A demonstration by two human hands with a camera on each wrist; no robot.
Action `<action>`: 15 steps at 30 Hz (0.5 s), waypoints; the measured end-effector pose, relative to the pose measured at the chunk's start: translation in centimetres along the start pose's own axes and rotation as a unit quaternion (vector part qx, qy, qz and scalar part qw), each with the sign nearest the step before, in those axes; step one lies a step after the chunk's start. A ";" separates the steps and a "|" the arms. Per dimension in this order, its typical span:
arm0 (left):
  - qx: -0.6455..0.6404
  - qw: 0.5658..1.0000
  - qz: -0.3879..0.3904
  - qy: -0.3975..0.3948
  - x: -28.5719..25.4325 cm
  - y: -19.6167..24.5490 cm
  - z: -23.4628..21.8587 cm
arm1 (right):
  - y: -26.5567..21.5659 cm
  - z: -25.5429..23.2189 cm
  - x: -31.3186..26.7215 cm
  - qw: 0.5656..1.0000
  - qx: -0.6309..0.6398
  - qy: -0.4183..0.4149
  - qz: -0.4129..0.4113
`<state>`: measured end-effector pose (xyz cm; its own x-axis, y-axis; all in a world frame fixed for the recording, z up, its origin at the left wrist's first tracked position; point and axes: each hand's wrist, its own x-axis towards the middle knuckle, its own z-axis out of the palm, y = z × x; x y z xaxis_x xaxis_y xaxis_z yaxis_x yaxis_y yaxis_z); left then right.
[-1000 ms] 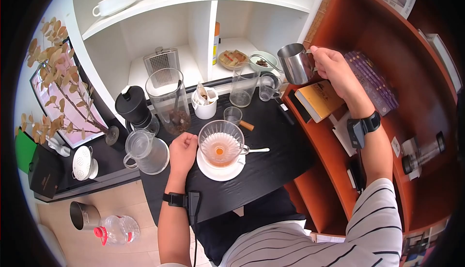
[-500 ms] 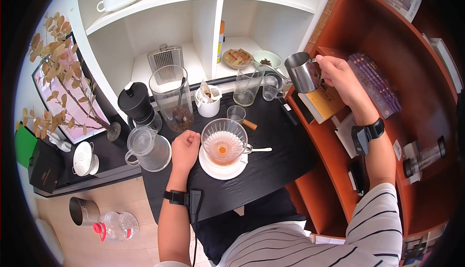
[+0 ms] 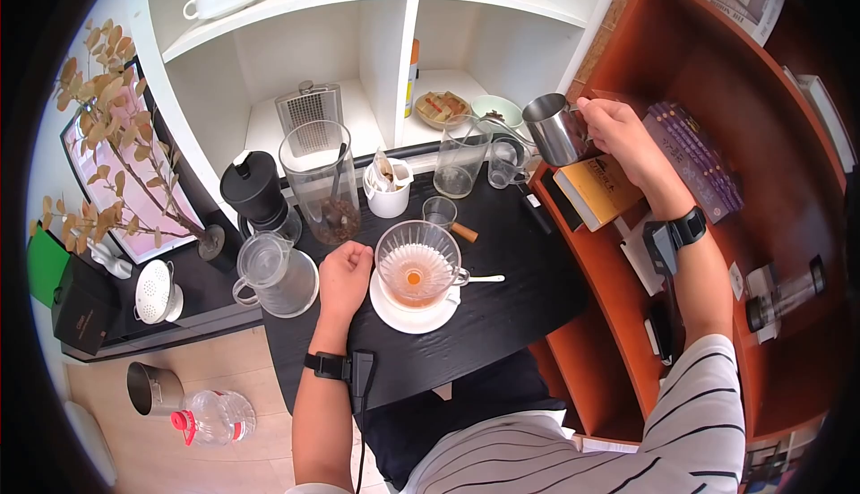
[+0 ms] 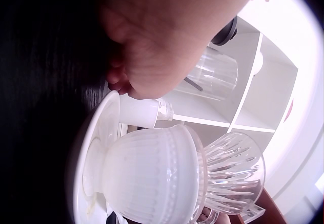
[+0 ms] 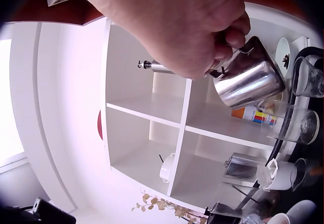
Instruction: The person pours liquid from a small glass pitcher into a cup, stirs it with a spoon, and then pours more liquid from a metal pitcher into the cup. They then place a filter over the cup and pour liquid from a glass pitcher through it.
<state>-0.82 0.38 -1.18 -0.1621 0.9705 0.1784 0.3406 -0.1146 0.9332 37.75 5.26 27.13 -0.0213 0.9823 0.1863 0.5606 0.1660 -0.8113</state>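
Note:
My right hand (image 3: pixel 618 136) grips the handle of a steel pitcher (image 3: pixel 555 131) with a thin spout, raised above the table's far right edge. In the right wrist view the fingers curl round the handle beside the shiny pitcher (image 5: pixel 250 77). Loosely curled, my left hand (image 3: pixel 346 274) rests on the black table left of a white saucer (image 3: pixel 414 317). A ribbed clear glass dripper (image 3: pixel 417 266) with a pale lining and an amber spot sits on a white cup (image 4: pixel 152 176). In the left wrist view, the left fingers are near the saucer's rim; contact is unclear.
Left of the hand stands a glass jug (image 3: pixel 273 274), with a black grinder (image 3: pixel 251 189) and tall glass jar (image 3: pixel 321 171) behind. A white mug (image 3: pixel 387 194), small glass (image 3: pixel 439 212) and glass vase (image 3: pixel 459 171) stand farther back. Shelves border the table.
The head view has shifted slightly. The pitcher in my right hand hangs slightly lower than a second ago, while my left hand keeps its place beside the saucer.

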 end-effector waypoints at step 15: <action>-0.009 1.000 0.027 0.001 0.3 -0.8 0.1 | 1.1 0.3 1.3 1.000 -0.023 -0.013 -0.001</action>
<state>-0.99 0.75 -1.89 -0.1449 0.9624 0.2296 0.3314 -0.1714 0.9278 38.13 6.79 26.34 -0.0433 0.9839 0.1734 0.5972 0.1646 -0.7850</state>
